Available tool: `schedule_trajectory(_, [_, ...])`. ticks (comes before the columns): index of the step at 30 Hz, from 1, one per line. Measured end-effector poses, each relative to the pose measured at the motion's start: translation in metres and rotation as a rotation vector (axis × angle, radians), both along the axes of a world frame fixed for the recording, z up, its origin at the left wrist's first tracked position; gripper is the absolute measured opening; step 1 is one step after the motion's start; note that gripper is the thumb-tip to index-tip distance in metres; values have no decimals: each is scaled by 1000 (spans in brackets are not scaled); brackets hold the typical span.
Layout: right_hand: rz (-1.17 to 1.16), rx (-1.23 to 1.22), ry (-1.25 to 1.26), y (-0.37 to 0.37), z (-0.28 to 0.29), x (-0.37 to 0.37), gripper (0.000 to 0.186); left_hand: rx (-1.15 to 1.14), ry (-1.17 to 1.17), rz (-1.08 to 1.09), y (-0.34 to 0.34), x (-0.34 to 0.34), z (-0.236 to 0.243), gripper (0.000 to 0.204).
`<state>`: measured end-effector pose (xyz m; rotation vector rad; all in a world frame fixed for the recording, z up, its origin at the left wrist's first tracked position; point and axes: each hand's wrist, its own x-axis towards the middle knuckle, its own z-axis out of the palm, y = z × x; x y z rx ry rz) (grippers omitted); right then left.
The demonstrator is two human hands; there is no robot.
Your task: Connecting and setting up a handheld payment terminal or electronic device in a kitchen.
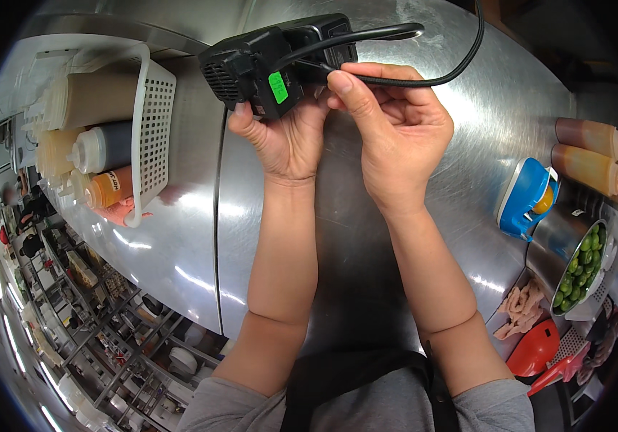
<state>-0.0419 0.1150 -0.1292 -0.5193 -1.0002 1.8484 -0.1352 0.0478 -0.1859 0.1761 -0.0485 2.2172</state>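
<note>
Above the steel desk [179,252], the left hand [287,140] is clamped around a black power adapter [273,61] with a green sticker, while the right hand [395,129] pinches its black cord [395,32] where it leaves the body. One loop of cord looks formed; the rest trails loose. Sauce bottles [100,147] fill a white basket [154,115] further left.

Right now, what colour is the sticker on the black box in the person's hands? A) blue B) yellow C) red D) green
D: a bright green sticker shows on the side of the black box held by the left hand.
</note>
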Motion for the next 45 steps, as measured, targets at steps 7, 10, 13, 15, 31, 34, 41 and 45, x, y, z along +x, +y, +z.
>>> schedule_trajectory(7, [22, -114, -5, 9, 9, 2, 14, -75, -65, 7, -2, -1, 3, 69])
schedule_trajectory(10, [2, -128, 15, 11, 8, 1, 14, -4, -67, -23, -2, -3, 2, 70])
schedule_trajectory(13, [4, -85, 24, 15, 5, 2, 14, -71, -51, -1, -2, -5, 2, 71])
schedule_trajectory(15, [-25, -108, 24, 17, 4, 2, 14, -287, 129, 59, -3, -6, 2, 72])
schedule_trajectory(31, [15, -76, -36, 26, -5, 7, 13, -389, 251, 31, -2, -6, 6, 68])
schedule_trajectory(34, [16, -83, -52, 30, -12, 8, 14, -447, 300, 59, -1, -5, 8, 64])
schedule_trajectory(41, [72, -94, -86, 36, -13, 12, 14, -559, 388, 100, -2, -2, 12, 59])
schedule_trajectory(45, [76, -108, -84, 36, -15, 13, 15, -634, 438, 118, -3, -2, 12, 59])
